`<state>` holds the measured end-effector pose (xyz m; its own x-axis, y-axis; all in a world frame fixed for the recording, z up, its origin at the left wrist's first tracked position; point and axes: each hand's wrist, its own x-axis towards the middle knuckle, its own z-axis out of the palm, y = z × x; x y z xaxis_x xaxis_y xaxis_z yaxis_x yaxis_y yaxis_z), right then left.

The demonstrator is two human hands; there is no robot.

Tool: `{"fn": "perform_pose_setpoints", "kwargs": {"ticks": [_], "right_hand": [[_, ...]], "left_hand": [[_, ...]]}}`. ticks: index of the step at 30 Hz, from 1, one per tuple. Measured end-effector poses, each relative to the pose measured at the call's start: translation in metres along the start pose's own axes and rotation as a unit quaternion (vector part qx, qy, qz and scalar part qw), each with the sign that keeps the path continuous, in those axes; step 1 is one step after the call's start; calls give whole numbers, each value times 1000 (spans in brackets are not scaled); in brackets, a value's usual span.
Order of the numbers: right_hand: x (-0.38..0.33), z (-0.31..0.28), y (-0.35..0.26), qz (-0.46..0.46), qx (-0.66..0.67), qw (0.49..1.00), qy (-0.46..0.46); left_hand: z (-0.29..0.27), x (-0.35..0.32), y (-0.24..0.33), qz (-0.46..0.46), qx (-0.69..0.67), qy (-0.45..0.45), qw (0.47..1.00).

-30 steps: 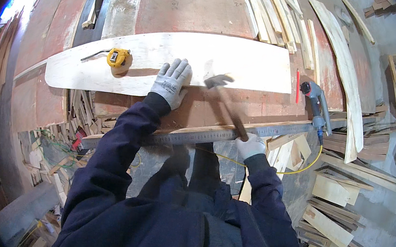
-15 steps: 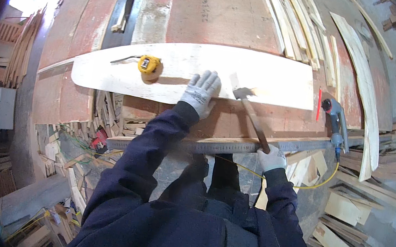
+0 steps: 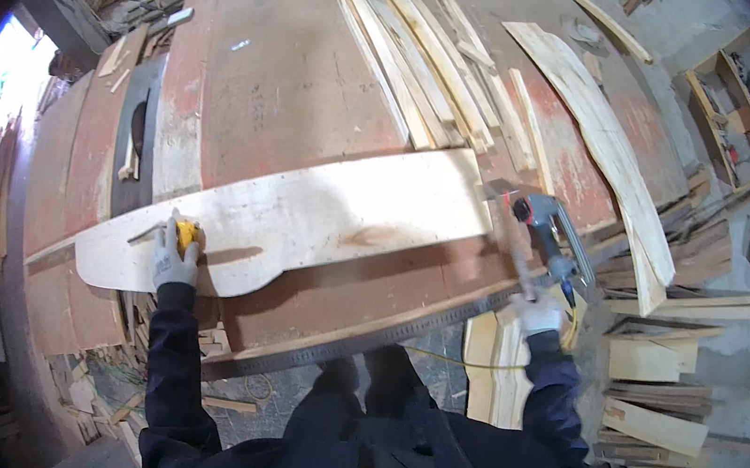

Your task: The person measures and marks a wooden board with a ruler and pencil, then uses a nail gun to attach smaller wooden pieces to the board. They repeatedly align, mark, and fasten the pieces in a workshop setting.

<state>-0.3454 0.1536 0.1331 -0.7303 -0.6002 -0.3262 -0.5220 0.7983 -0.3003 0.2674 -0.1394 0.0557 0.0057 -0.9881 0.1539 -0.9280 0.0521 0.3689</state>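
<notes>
A long pale wooden board (image 3: 321, 213), rounded at its left end and cut in a curve along the near edge, lies on the reddish workbench. Near its rounded end my gloved left hand (image 3: 172, 262) has thumb and fingers closed around a yellow tape measure (image 3: 187, 233). My gloved right hand (image 3: 536, 313) grips a hammer (image 3: 516, 255) by the handle, past the board's right end. The hammer is smeared by motion, and its head is hard to make out. Just right of it rests a grey and black nail gun (image 3: 549, 233).
A long metal ruler (image 3: 361, 336) runs along the bench's near edge. Thin wood strips (image 3: 409, 49) and a rough-edged plank (image 3: 596, 135) lie at the far right. A yellow hose (image 3: 444, 359) hangs below the bench. Offcuts (image 3: 652, 360) are stacked on the floor at right.
My left hand has gone from the board's middle to the tape measure and closed on it. My right hand has carried the hammer off the board towards the nail gun. The view has turned.
</notes>
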Motion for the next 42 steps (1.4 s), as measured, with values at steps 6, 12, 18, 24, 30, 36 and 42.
{"fn": "perform_pose_setpoints", "kwargs": {"ticks": [6,12,18,24,30,36,42], "right_hand": [[163,-73,32,10,-72,991,109],[303,-79,79,52,-259,961,78],[319,-43,38,-56,-209,972,95],[256,7,-60,-218,-28,971,100],[151,68,-133,-348,86,933,36],[64,134,-226,-388,128,911,63],[35,193,-287,-446,48,884,132]], "left_hand": [[19,3,12,7,75,41,996],[26,9,73,-63,26,17,998],[63,42,151,-40,-64,40,996],[59,56,179,-98,-266,18,959],[-16,51,25,-166,-38,14,985],[-55,92,-101,-160,36,95,982],[-52,159,-162,-110,-25,99,989]]}}
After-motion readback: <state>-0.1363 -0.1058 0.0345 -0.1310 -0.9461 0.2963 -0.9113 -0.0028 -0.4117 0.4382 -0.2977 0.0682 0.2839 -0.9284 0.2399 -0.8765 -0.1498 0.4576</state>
